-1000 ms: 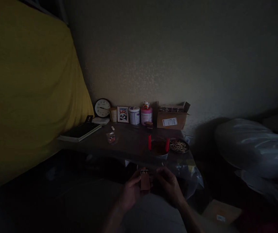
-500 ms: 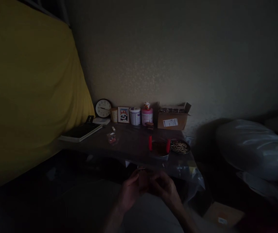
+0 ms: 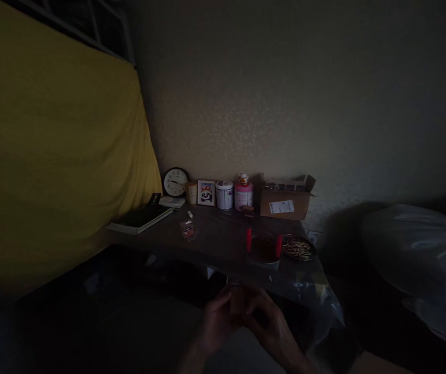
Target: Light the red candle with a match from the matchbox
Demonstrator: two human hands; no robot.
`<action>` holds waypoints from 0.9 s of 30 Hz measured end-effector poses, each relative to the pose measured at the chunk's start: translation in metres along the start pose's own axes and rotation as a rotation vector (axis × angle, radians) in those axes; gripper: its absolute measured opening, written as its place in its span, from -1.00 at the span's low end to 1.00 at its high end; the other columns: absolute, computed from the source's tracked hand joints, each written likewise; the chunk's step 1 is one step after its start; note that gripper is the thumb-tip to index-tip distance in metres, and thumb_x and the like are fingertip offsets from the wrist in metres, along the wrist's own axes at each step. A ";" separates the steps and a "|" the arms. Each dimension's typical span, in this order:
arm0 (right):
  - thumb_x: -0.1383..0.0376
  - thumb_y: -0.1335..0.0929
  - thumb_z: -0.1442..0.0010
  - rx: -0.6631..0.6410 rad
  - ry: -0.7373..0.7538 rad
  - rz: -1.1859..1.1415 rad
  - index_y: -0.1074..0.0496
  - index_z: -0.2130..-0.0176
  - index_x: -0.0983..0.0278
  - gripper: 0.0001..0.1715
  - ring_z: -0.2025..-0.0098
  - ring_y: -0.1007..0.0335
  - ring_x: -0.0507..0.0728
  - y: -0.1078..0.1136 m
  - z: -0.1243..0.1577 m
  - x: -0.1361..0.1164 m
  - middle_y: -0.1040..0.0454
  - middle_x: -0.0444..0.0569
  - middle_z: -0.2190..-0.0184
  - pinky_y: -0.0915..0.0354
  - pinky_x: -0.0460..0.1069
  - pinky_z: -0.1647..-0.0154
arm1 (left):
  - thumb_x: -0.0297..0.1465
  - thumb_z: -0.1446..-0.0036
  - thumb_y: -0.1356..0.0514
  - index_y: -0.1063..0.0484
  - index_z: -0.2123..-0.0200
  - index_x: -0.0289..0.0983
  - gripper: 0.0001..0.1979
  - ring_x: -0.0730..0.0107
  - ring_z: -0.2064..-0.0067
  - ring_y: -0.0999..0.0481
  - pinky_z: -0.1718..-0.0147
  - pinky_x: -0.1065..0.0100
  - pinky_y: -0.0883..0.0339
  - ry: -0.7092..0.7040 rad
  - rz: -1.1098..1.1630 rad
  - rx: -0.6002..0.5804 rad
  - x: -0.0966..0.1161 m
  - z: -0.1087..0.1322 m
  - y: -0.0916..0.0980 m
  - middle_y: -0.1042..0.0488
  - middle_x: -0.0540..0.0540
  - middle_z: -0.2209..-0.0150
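The room is very dim. Low in the view, my left hand (image 3: 215, 321) and my right hand (image 3: 272, 324) meet around a small brown box (image 3: 237, 299) that looks like a matchbox. The left hand's fingers are wrapped round the box from the left. My right hand's fingers are curled against its right side; I cannot make out whether they hold anything. Just beyond them is the front edge of a dark table (image 3: 215, 244).
On the table stand a dish with two red candles (image 3: 264, 246), a plate of matchsticks (image 3: 299, 248), a clock (image 3: 175, 182), a framed picture (image 3: 206, 192), two jars (image 3: 234, 195), a cardboard box (image 3: 285, 203) and a notebook (image 3: 139, 218). A yellow cloth (image 3: 51, 156) hangs left; a plastic bag (image 3: 418, 249) lies right.
The view has shifted up and left, so the table things sit lower and further right. My hands have closed in round the box, covering more of it.
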State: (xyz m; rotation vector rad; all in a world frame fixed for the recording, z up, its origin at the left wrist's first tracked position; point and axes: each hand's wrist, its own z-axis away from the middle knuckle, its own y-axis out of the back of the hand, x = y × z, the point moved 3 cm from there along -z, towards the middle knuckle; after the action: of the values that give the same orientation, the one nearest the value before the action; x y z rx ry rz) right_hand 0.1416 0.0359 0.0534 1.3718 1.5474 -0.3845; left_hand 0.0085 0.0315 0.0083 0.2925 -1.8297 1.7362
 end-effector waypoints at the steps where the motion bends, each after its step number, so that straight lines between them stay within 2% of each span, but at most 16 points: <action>1: 0.35 -0.35 -0.10 0.000 -0.003 0.002 -0.36 0.42 0.22 -0.93 -0.10 -0.23 0.20 0.000 0.000 0.000 -0.31 0.01 -0.07 -0.22 0.05 -0.02 | -0.38 -0.11 -0.10 -0.42 0.15 -0.24 -0.77 0.34 0.22 -0.43 0.27 0.35 -0.23 0.001 -0.007 -0.010 0.000 0.000 -0.001 -0.47 -0.09 0.26; 6: 0.34 -0.35 -0.11 -0.005 -0.014 -0.008 -0.37 0.43 0.22 -0.93 -0.10 -0.23 0.20 0.000 0.001 0.001 -0.32 0.03 -0.06 -0.21 0.05 -0.04 | -0.38 -0.12 -0.08 -0.42 0.16 -0.23 -0.78 0.35 0.25 -0.43 0.32 0.37 -0.21 -0.006 -0.036 -0.025 0.001 0.001 -0.004 -0.47 -0.09 0.26; 12: 0.40 -0.36 -0.09 -0.033 -0.027 -0.062 -0.37 0.42 0.21 -0.90 -0.08 -0.26 0.17 0.000 0.000 -0.001 -0.34 -0.02 -0.03 -0.20 0.01 -0.02 | -0.37 -0.13 -0.07 -0.40 0.14 -0.25 -0.76 0.40 0.33 -0.40 0.39 0.39 -0.17 -0.015 -0.062 -0.009 0.000 0.002 -0.002 -0.44 -0.06 0.35; 15: 0.42 -0.37 -0.08 -0.028 -0.026 -0.089 -0.36 0.42 0.21 -0.88 -0.03 -0.30 0.15 0.000 0.000 -0.001 -0.38 -0.03 0.02 -0.23 -0.01 0.02 | -0.32 -0.11 -0.10 -0.43 0.26 -0.27 -0.81 0.42 0.40 -0.37 0.43 0.39 -0.12 -0.023 -0.096 0.003 -0.001 0.002 0.000 -0.40 -0.03 0.44; 19: 0.41 -0.37 -0.08 -0.023 -0.029 -0.100 -0.35 0.42 0.22 -0.89 0.06 -0.35 0.14 0.000 -0.001 0.000 -0.42 -0.04 0.11 -0.26 -0.03 0.09 | -0.26 -0.07 -0.13 -0.38 0.53 -0.28 -0.76 0.37 0.38 -0.35 0.37 0.34 -0.15 -0.030 -0.160 0.004 -0.001 0.003 -0.001 -0.38 -0.04 0.48; 27: 0.39 -0.37 -0.08 -0.024 -0.060 -0.095 -0.35 0.42 0.22 -0.90 0.06 -0.35 0.13 0.000 -0.001 0.002 -0.43 -0.05 0.12 -0.25 -0.03 0.08 | -0.30 -0.10 -0.08 -0.37 0.53 -0.28 -0.76 0.37 0.32 -0.32 0.32 0.32 -0.19 -0.058 -0.192 -0.003 0.001 0.003 -0.003 -0.34 -0.03 0.45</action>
State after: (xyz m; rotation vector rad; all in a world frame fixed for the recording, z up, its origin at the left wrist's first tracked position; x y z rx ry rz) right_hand 0.1417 0.0380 0.0518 1.2605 1.5671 -0.4600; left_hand 0.0087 0.0286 0.0114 0.5055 -1.7810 1.6076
